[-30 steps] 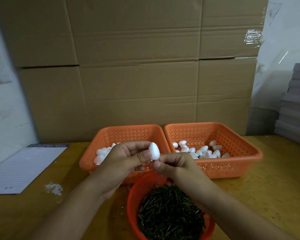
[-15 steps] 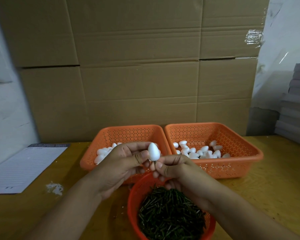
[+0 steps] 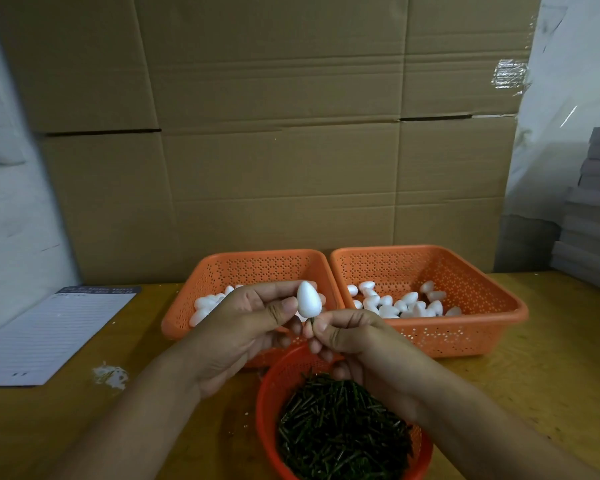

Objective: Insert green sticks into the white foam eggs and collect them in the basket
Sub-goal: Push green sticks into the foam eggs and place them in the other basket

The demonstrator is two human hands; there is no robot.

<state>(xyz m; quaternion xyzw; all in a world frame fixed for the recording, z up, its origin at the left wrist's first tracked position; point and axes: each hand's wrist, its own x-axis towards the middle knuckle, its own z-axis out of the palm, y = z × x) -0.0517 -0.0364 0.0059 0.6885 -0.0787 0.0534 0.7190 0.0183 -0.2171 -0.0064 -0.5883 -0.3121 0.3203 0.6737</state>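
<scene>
Where the two hands meet at frame centre, much of the joint is hidden: only a short dark length of the green stick (image 3: 310,323) shows between the foam egg (image 3: 309,299) and the right hand (image 3: 355,344), whose curled thumb and forefinger pinch it and cover the remainder. The left hand (image 3: 243,327) holds the egg upright, narrow end up, between thumb tip and fingers curled behind it; those fingers are partly screened by the egg. How deep the stick sits in the foam cannot be told. The egg is smooth, matt white, teardrop-shaped.

Behind the hands, the left basket (image 3: 229,268) and the right basket (image 3: 482,306) stand side by side, rims touching, both square, orange, perforated plastic. Loose white eggs (image 3: 400,304) lie in the right one; those in the left are largely hidden by the left hand, and whether they carry sticks is not discernible. At lower centre a round orange bowl (image 3: 267,403), its near rim cut off by the frame edge, holds a dense heap of dark green sticks (image 3: 340,438).

A lined paper sheet (image 3: 49,337) lies at left on the yellow wooden table (image 3: 551,375), cut off by the frame. Corrugated cardboard (image 3: 274,150) fills the background.
</scene>
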